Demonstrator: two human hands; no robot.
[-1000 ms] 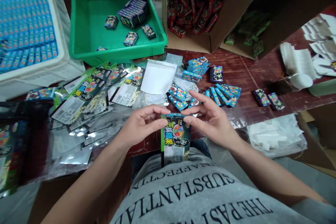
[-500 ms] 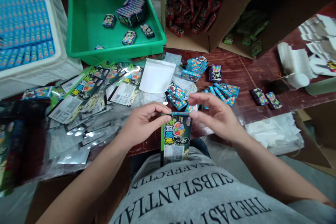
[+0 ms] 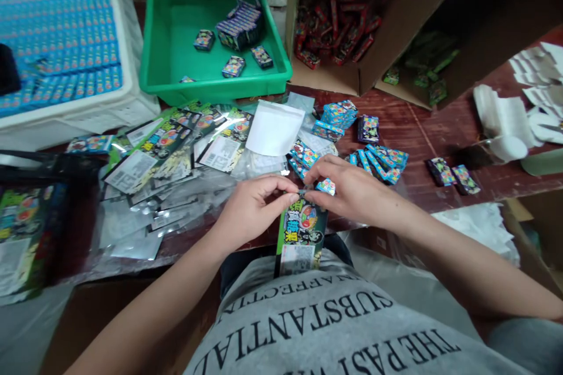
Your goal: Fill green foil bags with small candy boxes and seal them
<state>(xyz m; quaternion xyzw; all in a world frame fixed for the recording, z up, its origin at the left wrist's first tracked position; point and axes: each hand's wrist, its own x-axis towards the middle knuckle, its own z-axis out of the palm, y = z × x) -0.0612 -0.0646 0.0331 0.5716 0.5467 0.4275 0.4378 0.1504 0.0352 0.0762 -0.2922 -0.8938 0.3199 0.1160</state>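
Observation:
A printed candy pouch (image 3: pixel 301 231), green and black with Chinese lettering, hangs upright in front of my shirt. At its top edge, the thumb and fingers of my left hand (image 3: pixel 255 211) pinch the left corner. My right hand (image 3: pixel 347 190) is closed on the same edge, its fingertips close to those of the left. Any contents inside the pouch are hidden. Just beyond my hands lie several small blue candy boxes (image 3: pixel 382 161) and a white paper sheet (image 3: pixel 273 129). More printed pouches (image 3: pixel 162 143) are spread in a loose pile to the left.
A green tub (image 3: pixel 176 79) holds several dark small boxes (image 3: pixel 240 23). The white crate (image 3: pixel 141 99) at left is packed with blue boxes. Cardboard boxes (image 3: pixel 325 77) at the back hold red and green packs. Two dark boxes (image 3: pixel 441 171) and a white-capped bottle (image 3: pixel 505 148) are at right.
My right hand has moved left along the pouch's top edge, closing in on my left hand. The thin blue box strip seen there is now covered by fingers. The view has shifted slightly.

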